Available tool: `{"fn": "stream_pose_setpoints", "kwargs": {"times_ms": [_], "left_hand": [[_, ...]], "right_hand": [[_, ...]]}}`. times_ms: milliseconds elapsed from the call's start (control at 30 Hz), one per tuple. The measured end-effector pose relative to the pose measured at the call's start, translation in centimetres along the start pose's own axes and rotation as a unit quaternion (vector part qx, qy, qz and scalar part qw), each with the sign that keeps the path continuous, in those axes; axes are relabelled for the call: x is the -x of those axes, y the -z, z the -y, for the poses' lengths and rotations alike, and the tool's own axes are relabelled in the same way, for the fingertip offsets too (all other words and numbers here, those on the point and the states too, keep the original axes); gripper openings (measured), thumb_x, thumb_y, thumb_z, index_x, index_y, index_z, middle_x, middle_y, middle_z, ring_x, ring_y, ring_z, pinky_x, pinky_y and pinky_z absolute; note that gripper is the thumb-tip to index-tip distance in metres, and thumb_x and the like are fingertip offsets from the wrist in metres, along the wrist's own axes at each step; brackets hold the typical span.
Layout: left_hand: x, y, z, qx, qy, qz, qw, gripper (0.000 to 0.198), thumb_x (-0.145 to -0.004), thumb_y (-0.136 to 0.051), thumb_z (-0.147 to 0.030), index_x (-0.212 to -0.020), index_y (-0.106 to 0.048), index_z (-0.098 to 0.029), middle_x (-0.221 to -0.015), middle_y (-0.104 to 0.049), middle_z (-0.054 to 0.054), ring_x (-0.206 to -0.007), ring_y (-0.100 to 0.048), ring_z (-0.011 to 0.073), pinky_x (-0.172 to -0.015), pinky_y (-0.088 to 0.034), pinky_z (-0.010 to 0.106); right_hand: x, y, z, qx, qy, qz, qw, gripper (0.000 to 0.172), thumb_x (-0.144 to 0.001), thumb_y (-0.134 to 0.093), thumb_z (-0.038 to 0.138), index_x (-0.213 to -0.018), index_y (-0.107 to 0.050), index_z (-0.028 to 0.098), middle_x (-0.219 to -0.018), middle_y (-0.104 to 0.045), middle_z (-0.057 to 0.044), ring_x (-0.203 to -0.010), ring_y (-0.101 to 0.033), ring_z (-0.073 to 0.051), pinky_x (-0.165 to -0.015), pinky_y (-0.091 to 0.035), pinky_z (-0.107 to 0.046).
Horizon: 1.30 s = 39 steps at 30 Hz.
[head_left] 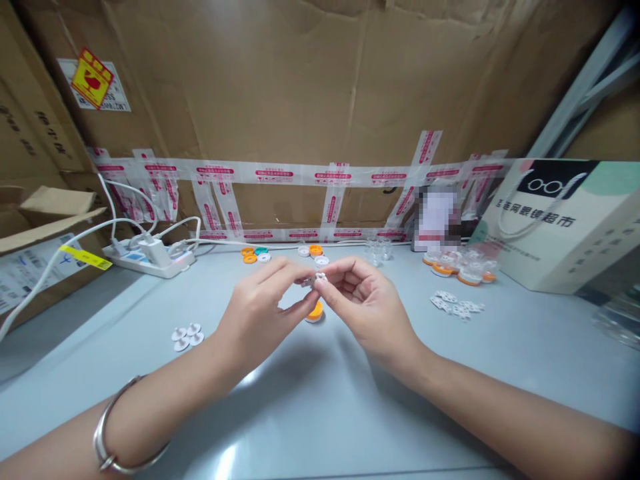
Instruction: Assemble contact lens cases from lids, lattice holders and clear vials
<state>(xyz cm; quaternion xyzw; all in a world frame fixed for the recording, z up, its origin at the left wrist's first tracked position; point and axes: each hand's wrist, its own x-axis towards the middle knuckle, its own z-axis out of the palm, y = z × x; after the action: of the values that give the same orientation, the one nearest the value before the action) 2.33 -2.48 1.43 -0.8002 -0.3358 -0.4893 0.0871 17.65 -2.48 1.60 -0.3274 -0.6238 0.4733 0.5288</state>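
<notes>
White bit [321,276] pinched in my L hand [263,308] & R hand [373,317], nr orange disc [315,311]; blurry, prob. fitting; next calls for steady press.

White part [321,276]: partly covered by left hand [265,303] and right hand [373,310]; detail too small to tell. Orange disc [315,311]: partly hidden behind left hand. Clear plasticware [620,323]: blurred, cut off at right edge. Rear object [437,213]: pixelated, unidentifiable.

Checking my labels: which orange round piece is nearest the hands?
The lone orange round piece, seen just below where the left hand and right hand meet; other orange ones sit farther back, in clusters.
</notes>
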Motion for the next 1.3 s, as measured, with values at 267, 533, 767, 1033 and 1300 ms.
{"fn": "stream_pose_setpoints", "kwargs": {"times_ms": [267,533,767,1033,1300], "left_hand": [[-0.1,0.2,0.8,0.097,0.095,0.007,0.991,0.015,-0.076,-0.063,-0.019,-0.091,-0.067,-0.021,-0.083,-0.069,0.002,-0.074,-0.062,0.0143,-0.070,-0.052,0.028],[0.2,-0.7,2.8,0.421,0.296,0.115,0.850,0.019,-0.085,-0.054,-0.031,-0.097,-0.067,-0.024,-0.098,-0.069,0.006,-0.090,-0.064,0.0183,-0.075,-0.053,0.033],[0.4,-1.0,3.1,0.478,0.336,0.130,0.801,0.020,-0.086,-0.053,-0.031,-0.099,-0.065,-0.022,-0.100,-0.067,0.008,-0.091,-0.063,0.0165,-0.077,-0.052,0.030],[0.4,-0.9,2.1,0.465,0.360,0.139,0.797,0.012,-0.081,-0.059,-0.030,-0.084,-0.066,-0.020,-0.079,-0.065,0.002,-0.075,-0.061,0.0115,-0.071,-0.049,0.025],[-1.0,-0.8,1.7,0.493,0.395,0.153,0.759,0.011,-0.075,-0.066,-0.031,-0.077,-0.068,-0.020,-0.077,-0.064,0.001,-0.075,-0.058,0.0114,-0.069,-0.046,0.025]], "right_hand": [[-1.1,0.8,0.1,-0.098,-0.082,0.031,0.991,0.017,-0.077,-0.062,0.031,-0.089,-0.057,0.021,-0.084,-0.070,-0.002,-0.083,-0.066,-0.014,-0.084,-0.050,-0.032],[-1.5,1.4,0.2,-0.120,-0.109,0.016,0.987,0.019,-0.077,-0.062,0.033,-0.091,-0.057,0.020,-0.079,-0.072,-0.003,-0.081,-0.068,-0.017,-0.086,-0.049,-0.037],[-1.9,1.6,-0.6,-0.107,-0.100,-0.015,0.989,0.016,-0.074,-0.063,0.033,-0.080,-0.061,0.018,-0.066,-0.066,0.001,-0.066,-0.062,-0.011,-0.078,-0.050,-0.032],[-2.1,2.2,-0.3,0.120,0.062,0.074,0.988,0.025,-0.074,-0.064,0.027,-0.099,-0.064,0.025,-0.086,-0.062,-0.001,-0.078,-0.060,-0.014,-0.075,-0.049,-0.032],[-2.4,3.0,0.7,0.078,0.034,0.127,0.988,0.029,-0.074,-0.066,0.026,-0.103,-0.066,0.028,-0.095,-0.068,-0.001,-0.086,-0.064,-0.016,-0.082,-0.050,-0.034]]}}
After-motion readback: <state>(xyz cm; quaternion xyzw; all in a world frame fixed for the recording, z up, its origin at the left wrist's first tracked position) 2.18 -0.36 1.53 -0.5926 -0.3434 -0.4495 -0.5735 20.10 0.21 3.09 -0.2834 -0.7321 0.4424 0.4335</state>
